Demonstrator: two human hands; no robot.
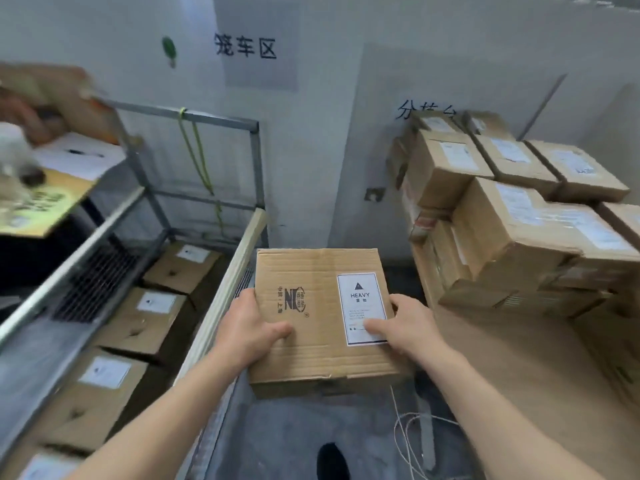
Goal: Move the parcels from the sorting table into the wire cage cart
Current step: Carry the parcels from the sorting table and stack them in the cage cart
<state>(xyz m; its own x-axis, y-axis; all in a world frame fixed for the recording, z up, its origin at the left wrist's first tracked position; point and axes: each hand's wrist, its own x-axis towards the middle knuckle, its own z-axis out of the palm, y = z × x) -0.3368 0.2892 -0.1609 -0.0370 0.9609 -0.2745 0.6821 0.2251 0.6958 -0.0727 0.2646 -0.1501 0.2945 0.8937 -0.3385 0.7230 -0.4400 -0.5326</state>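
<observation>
Holding the parcel (322, 306) level in the air, both hands are clamped on it. The left hand (249, 327) grips its left edge with the thumb lying across the top. The right hand (408, 323) grips its right edge, thumb pressed on the lower part of a white label (362, 308) printed HEAVY. The box is plain brown cardboard with a dark logo left of that label.

Just left of the parcel runs the pale near rail of the wire cage cart (221, 299), with the box's left edge close beside it and not over the inside. Further left and lower, labelled boxes (145, 320) lie in a row on the cart's floor. A green cord (199, 157) hangs from the cart's far top bar, up and to the left of the parcel.

Right of the parcel stands the sorting table (502, 358), its brown top bare nearest the box. Beyond that, a stack of parcels (512, 230) is piled several layers high against the wall. Above the parcel, a wall sign (246, 48) carries three dark characters.

Below the parcel, a dark shoe (330, 460) shows on the grey floor beside a loose loop of pale string (408, 431). Far to the upper left, another person's hand (20, 116) and a carton are blurred.
</observation>
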